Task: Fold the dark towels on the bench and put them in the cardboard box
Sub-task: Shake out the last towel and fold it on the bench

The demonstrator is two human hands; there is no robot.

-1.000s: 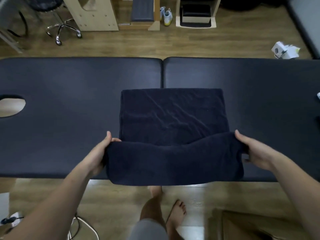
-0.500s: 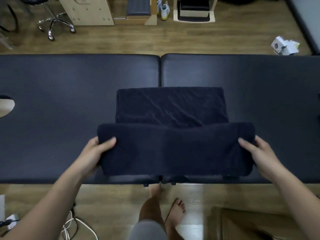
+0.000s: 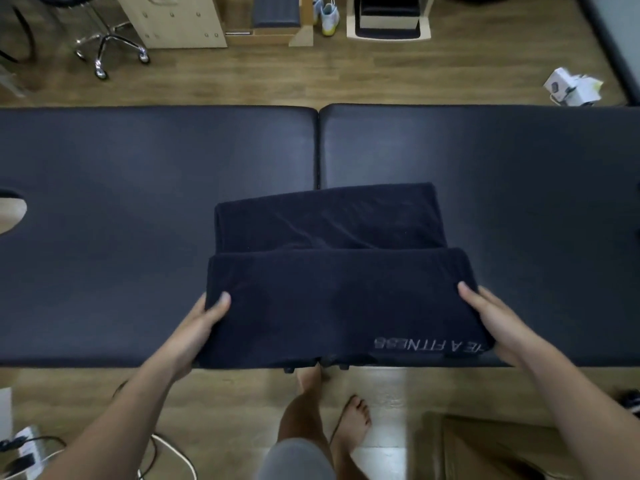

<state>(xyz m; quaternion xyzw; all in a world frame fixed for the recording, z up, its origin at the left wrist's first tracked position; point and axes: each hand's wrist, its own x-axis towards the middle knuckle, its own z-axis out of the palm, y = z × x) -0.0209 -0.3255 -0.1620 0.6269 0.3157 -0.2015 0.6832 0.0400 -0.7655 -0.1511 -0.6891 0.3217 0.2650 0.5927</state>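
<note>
— Hands?
— Two, mine. My left hand (image 3: 199, 327) pinches the towel's left edge, thumb on top, fingers underneath. My right hand (image 3: 498, 322) does the same at the right edge.
— Towels?
— One dark towel (image 3: 329, 271) on the bench (image 3: 138, 202), near flap folded over the far half, grey lettering at its near right corner.
— Boxes?
— One cardboard box (image 3: 485, 448), on the floor by my right arm, partly in view.

We seem to stand in a massage or therapy room; a padded bench (image 3: 156, 209) with a face hole (image 3: 12, 216) spans a wooden floor (image 3: 381, 77); a wheeled stool (image 3: 107, 39) stands beyond.
</note>
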